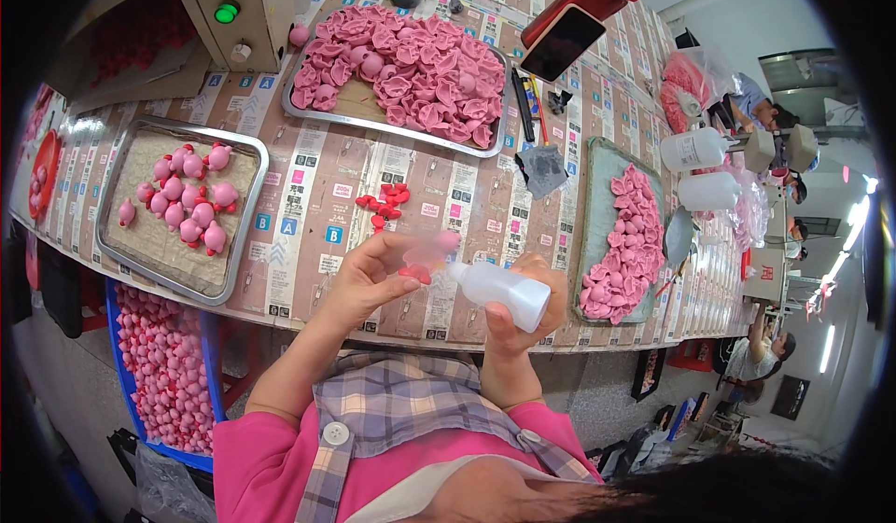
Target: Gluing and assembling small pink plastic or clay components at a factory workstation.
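Pink piece point(445, 243), apparently motion-blurred

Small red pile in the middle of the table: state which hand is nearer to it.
Left. The left hand is just below the red pile in the picture; the right hand, around the white bottle, is farther off, below and to the right.

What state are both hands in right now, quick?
Left hand: closed, pinching a small pink-and-red piece.
Right hand: closed around a white plastic bottle.
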{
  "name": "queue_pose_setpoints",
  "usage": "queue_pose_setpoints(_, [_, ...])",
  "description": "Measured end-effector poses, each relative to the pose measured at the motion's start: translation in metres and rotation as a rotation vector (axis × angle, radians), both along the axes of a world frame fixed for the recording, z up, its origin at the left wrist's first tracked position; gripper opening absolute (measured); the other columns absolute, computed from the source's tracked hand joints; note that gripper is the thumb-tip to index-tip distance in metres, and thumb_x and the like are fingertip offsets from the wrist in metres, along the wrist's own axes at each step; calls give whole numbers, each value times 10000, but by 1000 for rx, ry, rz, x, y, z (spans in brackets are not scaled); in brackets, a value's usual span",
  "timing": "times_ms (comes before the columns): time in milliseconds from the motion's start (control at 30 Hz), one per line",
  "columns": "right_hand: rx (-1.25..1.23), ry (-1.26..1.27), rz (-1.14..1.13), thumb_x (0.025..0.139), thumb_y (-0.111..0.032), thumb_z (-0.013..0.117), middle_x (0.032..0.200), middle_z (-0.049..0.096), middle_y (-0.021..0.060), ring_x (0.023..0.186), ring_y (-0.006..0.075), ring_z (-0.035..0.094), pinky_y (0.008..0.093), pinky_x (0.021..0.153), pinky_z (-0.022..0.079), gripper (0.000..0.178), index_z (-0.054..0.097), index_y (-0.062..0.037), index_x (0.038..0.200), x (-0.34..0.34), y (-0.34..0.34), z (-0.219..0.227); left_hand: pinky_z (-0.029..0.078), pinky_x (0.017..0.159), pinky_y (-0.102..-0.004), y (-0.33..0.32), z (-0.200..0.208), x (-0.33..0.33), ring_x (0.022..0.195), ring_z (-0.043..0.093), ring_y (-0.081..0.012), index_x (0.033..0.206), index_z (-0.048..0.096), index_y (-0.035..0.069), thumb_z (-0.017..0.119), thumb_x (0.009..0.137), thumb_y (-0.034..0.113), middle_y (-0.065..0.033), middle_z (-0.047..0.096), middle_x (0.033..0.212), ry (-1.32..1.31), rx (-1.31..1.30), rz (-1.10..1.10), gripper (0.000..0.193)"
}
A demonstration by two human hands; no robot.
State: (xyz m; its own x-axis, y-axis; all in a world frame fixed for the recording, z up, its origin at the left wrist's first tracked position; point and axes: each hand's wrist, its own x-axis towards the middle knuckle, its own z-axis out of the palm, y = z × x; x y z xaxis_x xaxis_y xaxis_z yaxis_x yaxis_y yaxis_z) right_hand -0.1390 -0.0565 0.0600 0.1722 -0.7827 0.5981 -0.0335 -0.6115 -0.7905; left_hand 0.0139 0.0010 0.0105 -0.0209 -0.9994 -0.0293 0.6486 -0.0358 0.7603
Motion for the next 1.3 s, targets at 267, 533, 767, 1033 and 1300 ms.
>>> queue_pose_setpoints(267, [-8,34,-59,640,-385,676,620,428,40,544,127,411,234,492,315,463,442,-15,790,-3,-2,0,398,852,-317,-2,2,0,1035,466,-187,1043,459,22,595,719,34,-115,493,1102,-4,-21,10,351])
queue_pose_setpoints(533, [-41,19,-35,622,-264,711,629,518,59,519,174,473,272,472,360,383,494,-12,812,-5,-6,1,403,834,-290,-3,5,-2,977,495,-165,1042,462,13,631,690,55,-103,519,1047,-2,8,38,393])
queue_pose_setpoints(767, [-28,-52,-92,653,-393,666,591,406,31,518,118,394,240,480,309,459,426,-22,775,-3,-5,2,411,822,-276,-1,-2,-3,956,503,-156,1047,438,24,651,667,45,-100,520,1029,-36,30,93,436])
queue_pose_setpoints(1033, [-33,25,-125,656,-394,662,588,417,34,514,115,395,229,475,306,457,423,-23,778,-7,-3,1,419,794,-268,0,1,-3,907,511,-142,1030,440,34,618,681,-14,-62,522,982,-47,24,120,395])
queue_pose_setpoints(1300, [-70,51,-124,655,-368,664,619,431,43,533,125,402,237,485,314,445,434,-17,805,-9,-4,-3,422,786,-265,1,1,-3,893,518,-145,1027,441,31,621,681,-4,-65,525,979,-52,31,135,392])
